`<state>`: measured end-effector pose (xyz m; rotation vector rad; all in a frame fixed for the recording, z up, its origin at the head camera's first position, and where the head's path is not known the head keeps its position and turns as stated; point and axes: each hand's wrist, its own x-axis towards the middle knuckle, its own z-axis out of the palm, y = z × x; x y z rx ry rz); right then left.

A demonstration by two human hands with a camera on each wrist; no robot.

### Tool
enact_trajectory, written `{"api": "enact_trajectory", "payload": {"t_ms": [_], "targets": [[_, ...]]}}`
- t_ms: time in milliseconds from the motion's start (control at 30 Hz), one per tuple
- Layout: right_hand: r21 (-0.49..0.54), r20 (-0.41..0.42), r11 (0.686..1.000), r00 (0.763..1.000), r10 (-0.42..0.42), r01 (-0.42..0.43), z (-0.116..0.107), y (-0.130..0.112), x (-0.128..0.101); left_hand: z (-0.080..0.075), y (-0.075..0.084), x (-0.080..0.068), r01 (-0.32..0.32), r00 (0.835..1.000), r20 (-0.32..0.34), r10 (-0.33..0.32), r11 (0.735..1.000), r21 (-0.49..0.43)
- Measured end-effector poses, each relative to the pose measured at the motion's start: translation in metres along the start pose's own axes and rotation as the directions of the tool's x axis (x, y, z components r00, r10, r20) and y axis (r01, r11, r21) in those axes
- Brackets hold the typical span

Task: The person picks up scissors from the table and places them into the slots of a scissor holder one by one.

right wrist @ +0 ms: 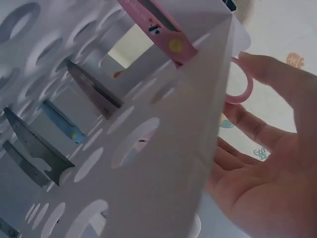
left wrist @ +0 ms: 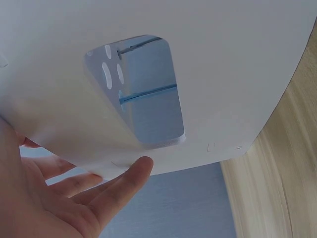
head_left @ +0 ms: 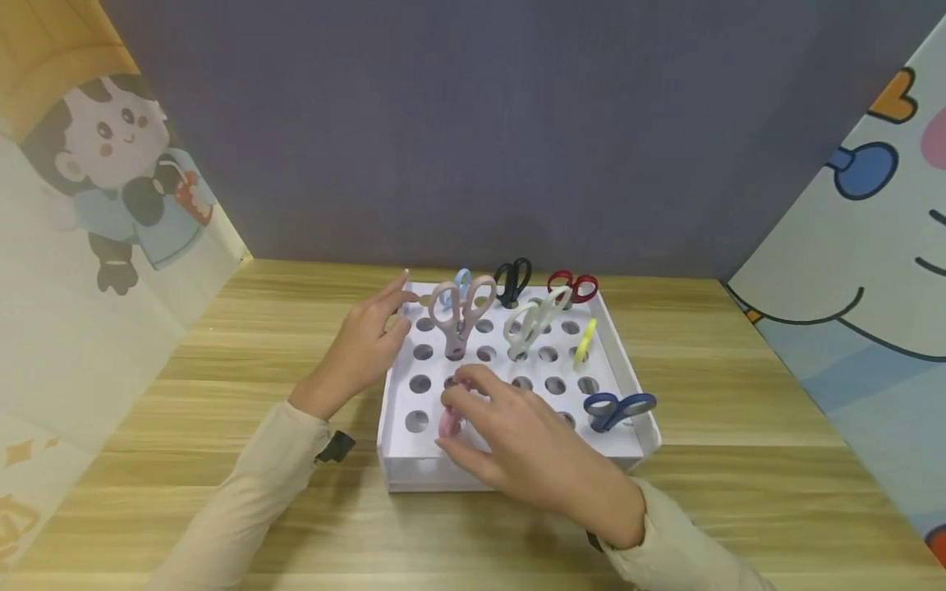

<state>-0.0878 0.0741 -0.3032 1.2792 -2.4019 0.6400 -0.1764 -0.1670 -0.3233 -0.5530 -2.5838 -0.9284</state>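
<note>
A white rack [head_left: 432, 446] with rows of round holes stands on the table. In its front part, my right hand [head_left: 521, 439] pinches the handle of a pair of pink scissors [head_left: 447, 423]. The right wrist view shows thumb and finger on the pink handle ring [right wrist: 246, 89], and the pink blade cover [right wrist: 166, 39] below the holed panel. Beside the rack's left edge is my left hand [head_left: 362, 345], its fingers extended towards the back left corner. In the left wrist view its thumb [left wrist: 133, 181] lies against the side wall, near a rectangular opening; firm contact is unclear.
Other scissors stand in the holes: mauve [head_left: 458, 320], light blue [head_left: 461, 283], black [head_left: 512, 281], red [head_left: 572, 287], pale green [head_left: 534, 322], yellow [head_left: 585, 343] and dark blue [head_left: 617, 409]. A grey panel [head_left: 473, 131] rises behind the wooden table [head_left: 296, 345].
</note>
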Motion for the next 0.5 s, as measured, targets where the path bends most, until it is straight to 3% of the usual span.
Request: {"api": "enact_trajectory", "payload": {"t_ms": [300,500], "targets": [[-0.035,0.024,0.999,0.999,0.022,-0.021,0.000,-0.002,-0.004,0.001,-0.002,-0.003,-0.006,1.000,-0.004,0.006,1.000,-0.003],[-0.088,-0.034,0.996,0.999,0.020,-0.023,-0.014,-0.004,-0.008,0.000,-0.005,-0.005,0.004,1.000,-0.005,-0.004,1.000,-0.007]]}}
